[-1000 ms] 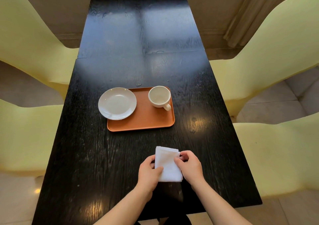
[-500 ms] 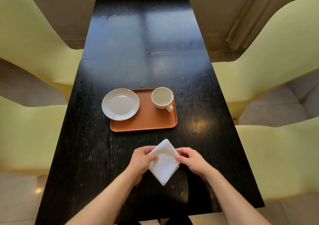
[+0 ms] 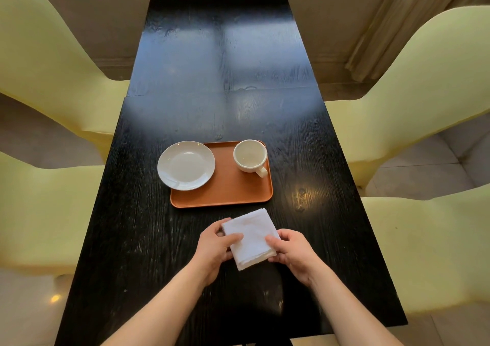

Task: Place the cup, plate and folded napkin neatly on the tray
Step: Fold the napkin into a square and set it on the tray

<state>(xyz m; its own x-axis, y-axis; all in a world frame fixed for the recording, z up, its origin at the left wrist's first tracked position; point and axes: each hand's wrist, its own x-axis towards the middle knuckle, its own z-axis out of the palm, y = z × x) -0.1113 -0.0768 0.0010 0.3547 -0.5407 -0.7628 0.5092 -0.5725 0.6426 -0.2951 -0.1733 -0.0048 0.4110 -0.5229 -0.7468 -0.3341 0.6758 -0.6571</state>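
No brand, label or writing readable on any item. Both hands hold the folded napkin (image 3: 250,237), a white cloth square turned slightly askew, near the front of the black tabletop (image 3: 185,101) and just short of the tray's near edge, not on the tray. Left hand (image 3: 214,247): thumb laid across the napkin's top face near its left edge, other fingers curled beneath or behind the cloth, partly hidden. Right hand (image 3: 291,250): thumb pressing on the napkin's right side, fingers tucked under the lower right corner; both hands closed narrow on the cloth. Cannot tell whether the napkin rests on the tabletop or is lifted just clear of it. Orange tray (image 3: 225,186) sits mid-table, rounded corners, low rim. White cup (image 3: 250,156) stands upright at the tray's far right corner, handle pointing toward the near right, apparently empty. White plate (image 3: 186,165) lies at the tray's left side, overhanging the left rim so part of it sits beyond the tray. 4 pale yellow chairs (image 3: 47,61) flank the tabletop, 2 per side.
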